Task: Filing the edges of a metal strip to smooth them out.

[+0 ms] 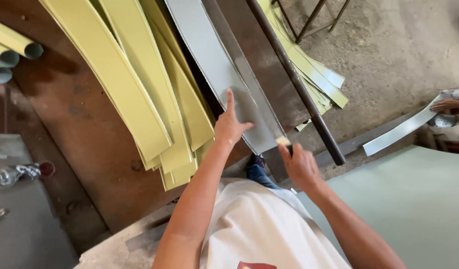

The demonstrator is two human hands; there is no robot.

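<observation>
- Nearest the camera, the person's white shirt (262, 229) filled the bottom edge, its lower part cut off; both forearms reached away from it.
- The right hand (299, 162) was curled around something small and pale at the near end of the grey strip; most of that object was hidden in the fist, so what it was could not be told.
- The left hand (230, 124) lay flat and unclenched on the grey strip (214, 60), fingers spread, pressing it without gripping.
- The grey strip ran from the hands away to the far edge, lying on the brown bench (80, 129), its far end cut off.
- Just left of it, a fan of yellow strips (140, 84) overlapped one another on the bench.
- A dark bar (294, 82) slanted across right of the grey strip.
- At the far left, tube ends (10, 55) were partly out of frame.
- Far right, another person's hand (446, 104) held a bent grey strip; the rest of that person was cut off.
</observation>
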